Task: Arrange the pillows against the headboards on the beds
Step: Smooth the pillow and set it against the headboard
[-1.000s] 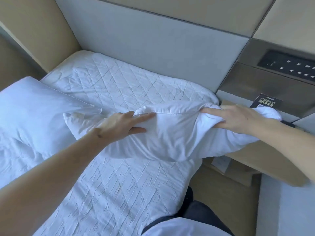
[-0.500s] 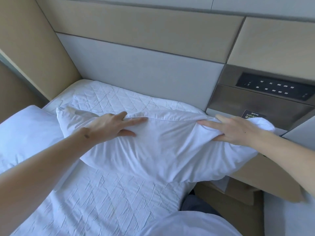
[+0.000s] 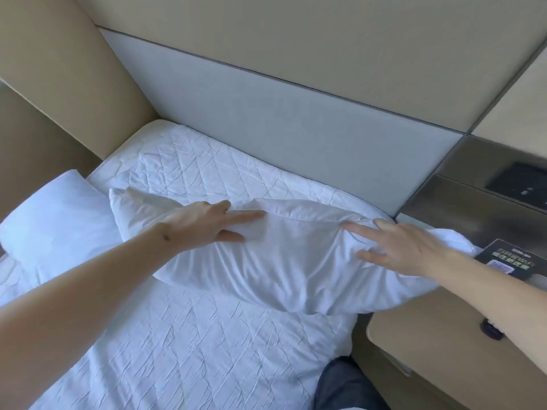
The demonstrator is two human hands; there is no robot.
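Observation:
A white pillow (image 3: 284,261) lies crosswise on the quilted white bed (image 3: 183,344), a short way in front of the grey padded headboard (image 3: 290,128). Its right end hangs over the bedside table. My left hand (image 3: 207,226) rests on the pillow's upper left part, thumb under a fold and fingers pinching the cloth. My right hand (image 3: 405,247) lies on its right part with fingers spread, loosely on the cloth. A second white pillow (image 3: 56,223) sits at the bed's left side, partly behind my left forearm.
A beige bedside table (image 3: 420,327) stands right of the bed, with a black card (image 3: 503,258) on it. Above it is a metal panel with a dark switch plate (image 3: 521,182). Beige wall panels close the left side. My dark trouser leg (image 3: 346,386) is by the bed's edge.
The pillow has come down from the air onto the bed, nearer the headboard. My right hand's fingers have loosened and spread over the cloth.

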